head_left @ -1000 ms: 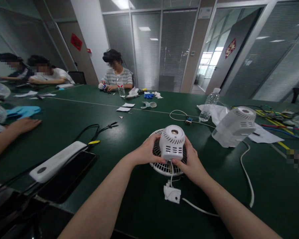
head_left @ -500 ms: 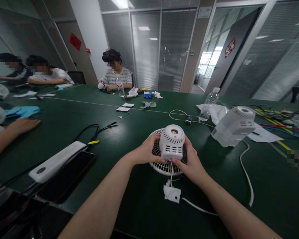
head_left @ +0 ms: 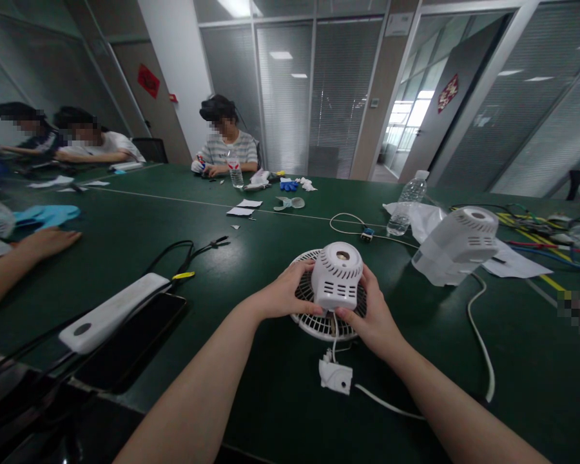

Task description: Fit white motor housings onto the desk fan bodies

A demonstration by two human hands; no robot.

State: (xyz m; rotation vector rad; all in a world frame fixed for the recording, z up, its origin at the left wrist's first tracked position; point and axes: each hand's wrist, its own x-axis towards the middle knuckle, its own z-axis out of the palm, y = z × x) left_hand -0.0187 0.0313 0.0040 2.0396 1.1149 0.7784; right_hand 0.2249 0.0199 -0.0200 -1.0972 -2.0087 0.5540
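Both hands grip a white, slotted fan motor housing (head_left: 337, 277) from its two sides. My left hand (head_left: 290, 293) closes on its left side, thumb along the lower edge. On the opposite side my right hand (head_left: 372, 312) has its thumb near the bottom front. Beneath the housing lies a round white fan grille (head_left: 314, 326), partly covered by it and my hands. A thin white wire (head_left: 336, 335) runs from the housing down to a small white plastic piece (head_left: 336, 376) on the table. A loose white cable (head_left: 391, 407) starts just right of that piece.
Another white fan housing (head_left: 457, 248) stands to the right, near a plastic bottle (head_left: 408, 203). On the left lie a white power bank-like device (head_left: 113, 312) and a black phone (head_left: 130, 345). A co-worker's hand (head_left: 48, 245) rests farther left. Clear fan blades (head_left: 289, 203) lie beyond.
The housing has shifted and turned very slightly to the right in my hands, which stay around it. The grille and the small plastic piece stay in about the same place.
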